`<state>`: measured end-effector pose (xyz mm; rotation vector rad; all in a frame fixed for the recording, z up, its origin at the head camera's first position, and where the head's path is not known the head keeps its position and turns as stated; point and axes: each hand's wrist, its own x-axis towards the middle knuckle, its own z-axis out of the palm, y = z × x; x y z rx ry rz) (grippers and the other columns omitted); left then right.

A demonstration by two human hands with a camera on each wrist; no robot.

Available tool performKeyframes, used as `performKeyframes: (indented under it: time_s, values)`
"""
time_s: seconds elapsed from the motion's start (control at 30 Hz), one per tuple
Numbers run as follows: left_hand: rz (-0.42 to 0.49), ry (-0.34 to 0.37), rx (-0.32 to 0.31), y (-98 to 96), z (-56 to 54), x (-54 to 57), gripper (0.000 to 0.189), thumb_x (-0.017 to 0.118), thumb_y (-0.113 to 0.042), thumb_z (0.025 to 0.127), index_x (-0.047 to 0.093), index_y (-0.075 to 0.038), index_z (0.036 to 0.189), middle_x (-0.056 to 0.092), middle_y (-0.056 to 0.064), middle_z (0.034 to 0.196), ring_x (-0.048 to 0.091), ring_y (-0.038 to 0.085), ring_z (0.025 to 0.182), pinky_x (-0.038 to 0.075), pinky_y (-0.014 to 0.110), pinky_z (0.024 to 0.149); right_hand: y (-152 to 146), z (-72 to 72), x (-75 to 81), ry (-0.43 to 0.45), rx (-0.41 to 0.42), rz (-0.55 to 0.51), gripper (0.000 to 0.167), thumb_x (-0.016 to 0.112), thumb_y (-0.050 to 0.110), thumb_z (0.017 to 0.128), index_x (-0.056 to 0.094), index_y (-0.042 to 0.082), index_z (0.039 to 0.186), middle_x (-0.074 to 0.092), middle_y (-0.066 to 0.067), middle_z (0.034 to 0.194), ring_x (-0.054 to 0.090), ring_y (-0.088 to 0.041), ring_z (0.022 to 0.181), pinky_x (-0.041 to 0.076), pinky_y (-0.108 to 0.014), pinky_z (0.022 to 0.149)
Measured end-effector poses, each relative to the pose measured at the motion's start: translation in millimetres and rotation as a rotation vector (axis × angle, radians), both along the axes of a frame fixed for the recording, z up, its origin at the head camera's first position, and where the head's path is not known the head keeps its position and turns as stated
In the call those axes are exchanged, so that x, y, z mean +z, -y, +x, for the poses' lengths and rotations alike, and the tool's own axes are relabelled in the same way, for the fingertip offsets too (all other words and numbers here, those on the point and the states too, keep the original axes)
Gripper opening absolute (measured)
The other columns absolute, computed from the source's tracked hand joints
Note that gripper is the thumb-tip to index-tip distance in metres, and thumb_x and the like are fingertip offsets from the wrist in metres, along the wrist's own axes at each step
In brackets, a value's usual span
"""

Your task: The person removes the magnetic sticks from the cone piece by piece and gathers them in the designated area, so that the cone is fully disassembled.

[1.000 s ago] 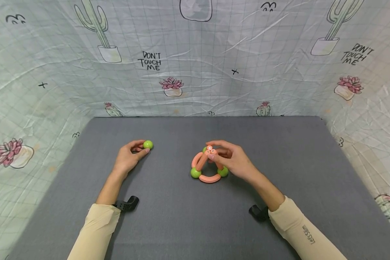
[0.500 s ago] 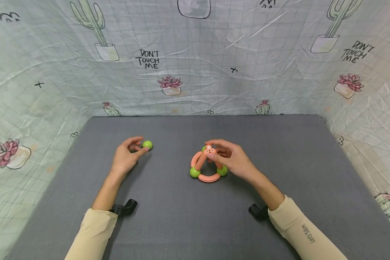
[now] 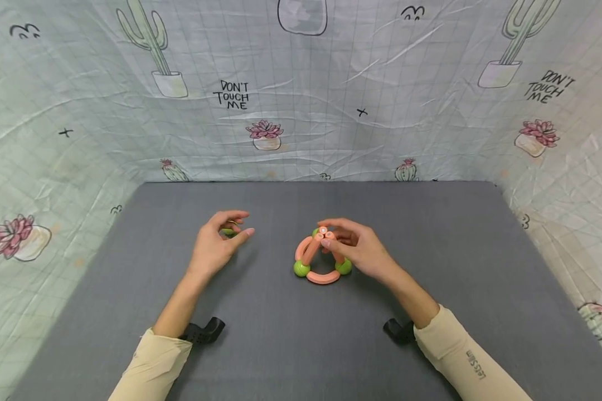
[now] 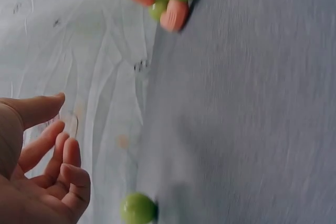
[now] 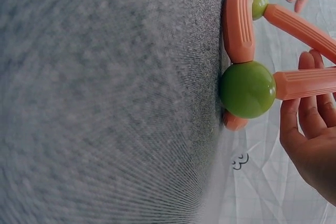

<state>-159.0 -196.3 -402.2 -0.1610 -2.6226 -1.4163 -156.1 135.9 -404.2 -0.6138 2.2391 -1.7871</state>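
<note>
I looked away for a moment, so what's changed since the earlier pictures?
The left hand has let go of the loose green ball and moved right, toward the orange-and-green frame. The ball stays on the table, and the right hand still holds the frame's top.

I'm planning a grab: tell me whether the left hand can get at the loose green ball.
Probably yes: the left hand holds nothing, and the loose green ball sits close by on the table, with nothing visible between them.

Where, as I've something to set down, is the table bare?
Between the sleeves, and from the right hand to the cloth at right. Crowded at the orange frame that hand holds, and by the left hand and lone green ball.
</note>
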Motion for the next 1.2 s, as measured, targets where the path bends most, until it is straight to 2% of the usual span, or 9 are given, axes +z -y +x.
performKeyframes:
  time_s: [0.23,0.4,0.5,0.67,0.87,1.03,1.2]
  values:
    - [0.008,-0.001,-0.133,-28.3,15.2,-0.4,0.031,0.082,-0.021,0.092,0.074,-0.014,0.122,0.067,0.016,0.110,0.062,0.013,0.093,0.046,0.022,0.062,2.0,0.4,-2.3,0.010,0.001,0.007,0.038,0.068,0.019,0.102,0.064,0.018,0.140,0.073,-0.019,0.115,0.076,-0.030,0.102,0.062,-0.034,0.081]
    - [0.045,0.040,-0.193,-46.8,19.8,-3.8,0.032,0.082,-0.022,0.092,0.074,-0.014,0.121,0.070,0.015,0.112,0.063,0.014,0.092,0.047,0.023,0.065,1.5,0.4,-2.3,0.015,-0.004,0.003,0.038,0.069,0.020,0.102,0.064,0.019,0.140,0.074,-0.017,0.120,0.074,-0.038,0.104,0.063,-0.043,0.083]
    - [0.054,0.059,-0.211,-52.9,20.4,-4.8,0.031,0.082,-0.023,0.092,0.075,-0.015,0.121,0.072,0.014,0.112,0.064,0.014,0.091,0.048,0.023,0.065,1.5,0.4,-1.3,0.014,0.000,-0.006,0.039,0.069,0.019,0.102,0.064,0.018,0.141,0.073,-0.019,0.120,0.072,-0.044,0.106,0.062,-0.046,0.084]
    - [0.061,0.065,-0.225,-58.5,20.9,-5.2,0.030,0.082,-0.022,0.091,0.075,-0.016,0.120,0.074,0.014,0.110,0.066,0.014,0.088,0.049,0.024,0.063,0.2,0.8,-0.1,0.013,-0.003,-0.008,0.037,0.067,0.018,0.103,0.064,0.017,0.140,0.071,-0.027,0.111,0.071,-0.047,0.104,0.061,-0.036,0.076]
    - [0.076,0.081,-0.250,-63.9,23.3,-6.3,0.032,0.083,-0.021,0.091,0.075,-0.013,0.120,0.076,0.007,0.103,0.069,0.024,0.086,0.049,0.024,0.059,-0.8,0.3,1.6,-0.005,-0.010,0.004,0.037,0.067,0.018,0.103,0.064,0.017,0.140,0.073,-0.022,0.107,0.072,-0.046,0.102,0.061,-0.038,0.073]
    - [0.082,0.089,-0.258,-68.5,25.1,-7.6,0.032,0.083,-0.021,0.091,0.075,-0.011,0.119,0.077,0.006,0.102,0.068,0.019,0.085,0.049,0.024,0.059,-0.8,0.2,1.5,-0.008,-0.010,0.005,0.037,0.067,0.018,0.103,0.064,0.017,0.140,0.074,-0.018,0.104,0.072,-0.046,0.101,0.060,-0.038,0.071]
    - [0.100,0.095,-0.277,-74.3,26.1,-9.1,0.031,0.083,-0.024,0.091,0.075,-0.012,0.118,0.077,0.008,0.103,0.069,0.019,0.087,0.048,0.024,0.059,-0.9,0.5,1.4,-0.003,-0.009,0.003,0.039,0.067,0.018,0.103,0.062,0.012,0.141,0.074,-0.022,0.107,0.071,-0.046,0.102,0.061,-0.036,0.075]
